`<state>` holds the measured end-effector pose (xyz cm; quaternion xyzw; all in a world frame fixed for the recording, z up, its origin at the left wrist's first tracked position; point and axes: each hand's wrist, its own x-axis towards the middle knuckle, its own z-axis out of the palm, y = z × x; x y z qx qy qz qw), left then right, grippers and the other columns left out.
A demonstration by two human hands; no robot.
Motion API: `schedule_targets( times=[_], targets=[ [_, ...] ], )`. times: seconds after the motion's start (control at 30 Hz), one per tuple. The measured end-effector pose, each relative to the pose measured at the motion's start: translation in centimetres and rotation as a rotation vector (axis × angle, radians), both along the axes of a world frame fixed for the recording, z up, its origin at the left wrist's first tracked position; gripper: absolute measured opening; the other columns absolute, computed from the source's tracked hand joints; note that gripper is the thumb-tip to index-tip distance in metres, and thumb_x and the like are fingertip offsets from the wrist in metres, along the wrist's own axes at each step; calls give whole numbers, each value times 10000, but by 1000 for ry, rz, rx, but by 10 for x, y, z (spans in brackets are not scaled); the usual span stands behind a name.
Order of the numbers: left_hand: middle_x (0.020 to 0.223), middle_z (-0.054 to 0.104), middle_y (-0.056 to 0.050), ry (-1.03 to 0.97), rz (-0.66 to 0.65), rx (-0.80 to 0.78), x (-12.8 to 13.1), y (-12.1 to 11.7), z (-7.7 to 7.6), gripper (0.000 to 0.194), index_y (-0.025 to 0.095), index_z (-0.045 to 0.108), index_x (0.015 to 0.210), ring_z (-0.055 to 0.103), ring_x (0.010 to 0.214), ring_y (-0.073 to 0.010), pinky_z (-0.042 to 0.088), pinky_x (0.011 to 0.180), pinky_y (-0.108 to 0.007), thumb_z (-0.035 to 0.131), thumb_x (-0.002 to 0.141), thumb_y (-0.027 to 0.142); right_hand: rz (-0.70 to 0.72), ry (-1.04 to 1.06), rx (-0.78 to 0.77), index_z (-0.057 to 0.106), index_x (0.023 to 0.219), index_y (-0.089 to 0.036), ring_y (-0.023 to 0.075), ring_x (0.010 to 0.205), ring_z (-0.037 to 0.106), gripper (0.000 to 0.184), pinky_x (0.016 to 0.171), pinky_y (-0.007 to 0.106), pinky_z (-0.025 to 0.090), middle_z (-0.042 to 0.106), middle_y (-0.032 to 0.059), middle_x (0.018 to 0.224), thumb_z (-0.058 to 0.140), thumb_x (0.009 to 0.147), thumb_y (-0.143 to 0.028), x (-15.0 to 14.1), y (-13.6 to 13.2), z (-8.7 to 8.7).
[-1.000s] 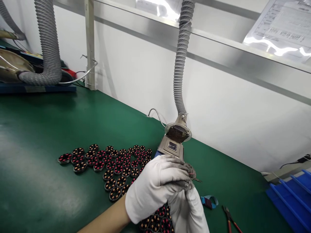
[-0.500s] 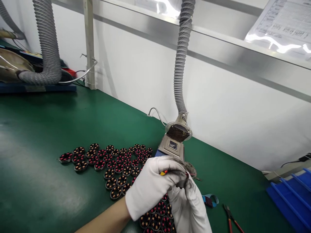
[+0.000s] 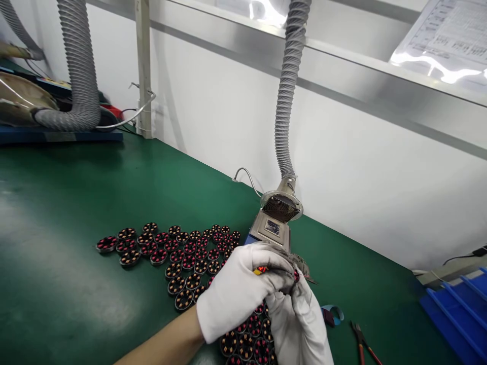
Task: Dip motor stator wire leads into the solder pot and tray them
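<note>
Both my hands wear white gloves with dirty fingertips and meet in front of a small metal solder pot (image 3: 274,228). My left hand (image 3: 239,289) is closed around a small round wound part; a red and yellow bit (image 3: 261,270) of it shows between the fingers. My right hand (image 3: 299,324) comes up from below, its fingers pinched against the same part. Several round dark coil parts with red and copper windings (image 3: 182,253) lie spread on the green mat (image 3: 76,213) to the left and under my hands.
A grey ribbed extraction hose (image 3: 287,91) drops to a round fan grille (image 3: 281,207) above the pot. Another hose (image 3: 78,66) hangs at the far left. Pliers with red handles (image 3: 361,344) and a blue strap (image 3: 333,314) lie to the right, blue bins (image 3: 460,309) beyond.
My hands have stayed together at the pot. The left fingers shifted slightly, so a red and yellow bit of the part now shows. The view drifted a little.
</note>
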<state>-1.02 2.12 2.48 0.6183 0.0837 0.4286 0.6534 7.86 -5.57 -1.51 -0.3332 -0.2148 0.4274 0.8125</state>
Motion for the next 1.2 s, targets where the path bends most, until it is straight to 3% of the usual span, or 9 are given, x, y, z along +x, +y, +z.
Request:
schedule_targets(
  times=[0.2,0.37,0.47,0.6,0.73,0.87,0.97,1.13,1.2],
  targets=[
    [823,660,-13,16,248,-71,-13,9,3,55,166,671,748,607,782,-144,487,717,-189,618,752,152,366,131,122,700,949,-266,102,802,661,191,690,167,529,712,13,959,688,773,-340,14,-11,10],
    [1107,595,3,198,16,315,-12,9,1,613,273,612,1092,558,988,-180,441,866,-224,784,562,17,337,120,-9,701,931,-264,172,943,637,295,792,288,532,706,37,967,655,753,-495,12,-8,13],
    [1059,623,-21,113,-41,398,-7,9,-2,441,249,646,1046,566,988,-178,432,892,-238,734,681,19,269,77,-12,698,841,-271,181,926,638,251,789,337,529,706,14,931,648,750,-499,5,-6,15],
    [950,656,-41,-16,-144,237,-4,10,0,318,197,697,915,602,903,-190,469,844,-244,794,639,73,239,66,-23,703,818,-282,171,916,642,224,744,311,539,704,6,934,609,789,-483,4,-5,15],
    [832,661,-42,-15,-154,-100,0,5,-1,111,164,709,712,607,773,-159,494,723,-201,801,651,151,298,-69,-4,720,773,-290,198,835,666,140,700,330,564,717,9,870,757,673,-382,11,1,5],
    [689,642,-31,-83,-133,-393,1,4,-6,187,150,690,653,576,638,-122,473,613,-171,805,664,297,318,8,13,713,908,-288,181,779,676,219,684,317,572,715,31,944,706,728,-412,17,3,-6],
    [739,662,-45,-148,35,-353,-6,12,-6,192,156,695,702,603,728,-151,484,696,-202,790,676,321,345,30,-23,702,969,-266,173,816,669,274,720,295,562,705,58,986,678,752,-432,22,-4,-11],
    [816,676,-45,96,-99,-287,-12,14,1,194,165,709,777,617,714,-158,491,639,-201,747,603,87,241,-92,-76,690,981,-276,194,709,667,292,686,374,562,710,67,939,667,751,-455,30,-12,-15],
    [773,668,-38,15,-23,-153,-10,8,1,99,167,706,692,614,715,-155,497,670,-213,690,672,71,178,-121,-81,676,1009,-271,217,780,667,339,726,396,552,702,72,969,680,732,-467,29,-10,-15]
  ],
)
